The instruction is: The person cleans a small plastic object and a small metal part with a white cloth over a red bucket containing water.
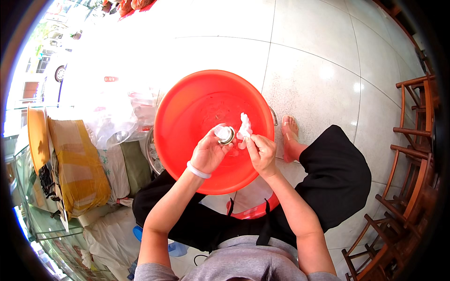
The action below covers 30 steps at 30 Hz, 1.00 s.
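Observation:
Over a large red plastic tub (175,140), my left hand (207,151) holds a small round object (225,135) with a whitish face and a metallic rim. Its exact kind cannot be told. Close to its right, my right hand (262,154) pinches a pale pinkish-white, lumpy piece (245,127) by its lower end. The piece stands up from the fingertips, apart from the round object. Small dark specks show on the tub's bottom. A pale bracelet (198,171) circles my left wrist.
Left of the tub lie clear plastic bags (112,126) and a taped carton (78,165), beside a glass case (31,207). A metal basin (152,151) sits partly behind the tub. Wooden chairs (415,131) line the right side. My bare foot (290,135) rests on tiles.

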Each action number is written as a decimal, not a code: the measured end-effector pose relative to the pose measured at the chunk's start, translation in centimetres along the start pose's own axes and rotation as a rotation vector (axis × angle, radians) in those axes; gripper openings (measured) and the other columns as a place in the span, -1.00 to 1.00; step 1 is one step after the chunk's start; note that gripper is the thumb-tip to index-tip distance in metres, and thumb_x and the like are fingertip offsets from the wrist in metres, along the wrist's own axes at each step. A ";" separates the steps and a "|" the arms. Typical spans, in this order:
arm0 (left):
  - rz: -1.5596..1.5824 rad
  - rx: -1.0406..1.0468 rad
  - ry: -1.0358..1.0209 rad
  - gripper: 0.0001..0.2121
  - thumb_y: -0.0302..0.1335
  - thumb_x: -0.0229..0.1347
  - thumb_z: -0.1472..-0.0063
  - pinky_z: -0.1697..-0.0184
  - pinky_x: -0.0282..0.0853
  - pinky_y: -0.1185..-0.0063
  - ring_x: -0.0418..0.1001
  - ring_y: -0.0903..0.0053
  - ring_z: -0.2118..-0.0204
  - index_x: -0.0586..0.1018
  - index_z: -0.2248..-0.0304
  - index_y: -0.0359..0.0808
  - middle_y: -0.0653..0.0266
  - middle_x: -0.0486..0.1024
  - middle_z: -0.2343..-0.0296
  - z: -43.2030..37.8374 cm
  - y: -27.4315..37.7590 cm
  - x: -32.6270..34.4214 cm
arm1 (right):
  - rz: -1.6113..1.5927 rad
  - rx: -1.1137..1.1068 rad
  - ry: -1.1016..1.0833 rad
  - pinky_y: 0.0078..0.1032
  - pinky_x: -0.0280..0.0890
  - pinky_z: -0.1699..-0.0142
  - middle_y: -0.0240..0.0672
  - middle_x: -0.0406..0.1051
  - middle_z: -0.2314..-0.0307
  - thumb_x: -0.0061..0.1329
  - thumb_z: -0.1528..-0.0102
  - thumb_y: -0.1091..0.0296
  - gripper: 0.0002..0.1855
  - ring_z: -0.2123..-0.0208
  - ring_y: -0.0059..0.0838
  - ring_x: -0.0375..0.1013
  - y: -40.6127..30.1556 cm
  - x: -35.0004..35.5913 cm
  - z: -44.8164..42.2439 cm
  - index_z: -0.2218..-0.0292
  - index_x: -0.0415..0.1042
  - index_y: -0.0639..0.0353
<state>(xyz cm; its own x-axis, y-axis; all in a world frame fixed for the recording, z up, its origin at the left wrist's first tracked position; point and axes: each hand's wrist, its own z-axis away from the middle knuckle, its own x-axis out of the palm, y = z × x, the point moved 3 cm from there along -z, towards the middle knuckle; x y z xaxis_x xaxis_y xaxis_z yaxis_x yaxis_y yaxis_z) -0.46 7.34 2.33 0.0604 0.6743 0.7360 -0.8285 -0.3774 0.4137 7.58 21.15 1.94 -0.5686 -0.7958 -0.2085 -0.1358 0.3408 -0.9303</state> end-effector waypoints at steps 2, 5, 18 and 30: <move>-0.094 0.062 -0.036 -0.64 -0.63 -0.11 -0.04 0.15 0.34 0.53 0.40 0.39 0.27 0.33 0.11 -0.34 0.12 0.41 0.25 -0.2 0.1 -0.5 | -0.011 -0.007 -0.004 -0.46 0.25 0.54 -0.29 0.37 0.69 -0.14 0.00 0.55 -0.85 0.65 -0.33 0.38 -0.1 0.0 0.0 0.60 0.29 0.25; -0.337 0.149 -0.022 -0.62 -0.67 -0.08 0.00 0.21 0.35 0.54 0.40 0.43 0.29 0.32 0.11 -0.34 0.14 0.41 0.30 0.1 0.0 -0.2 | -0.027 -0.014 -0.002 -0.46 0.25 0.53 -0.29 0.37 0.69 -0.13 0.00 0.55 -0.87 0.65 -0.33 0.38 -0.1 0.0 0.0 0.58 0.30 0.26; -0.468 0.184 -0.037 -0.62 -0.64 -0.29 -0.09 0.51 0.34 0.60 0.41 0.44 0.46 0.26 0.05 -0.42 0.11 0.40 0.36 0.5 -0.1 0.7 | -0.110 -0.007 -0.089 -0.46 0.24 0.54 -0.29 0.37 0.67 -0.10 0.01 0.52 -0.88 0.63 -0.33 0.38 -0.5 0.1 0.2 0.58 0.32 0.27; -0.799 0.277 -0.160 -0.57 -0.67 -0.34 -0.13 0.42 0.38 0.62 0.40 0.52 0.44 0.18 -0.03 -0.45 0.12 0.41 0.39 1.6 -0.7 0.4 | -0.046 0.003 -0.112 -0.40 0.25 0.53 -0.21 0.37 0.65 -0.09 0.03 0.52 -0.92 0.61 -0.24 0.39 -0.1 0.9 0.9 0.55 0.35 0.28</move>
<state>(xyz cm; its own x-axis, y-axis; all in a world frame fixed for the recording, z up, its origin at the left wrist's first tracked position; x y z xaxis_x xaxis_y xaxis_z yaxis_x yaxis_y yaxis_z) 1.02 6.91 3.18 0.6628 0.7139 0.2260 -0.3390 0.0171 0.9406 7.81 19.98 1.58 -0.4678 -0.8614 -0.1978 -0.1567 0.3011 -0.9406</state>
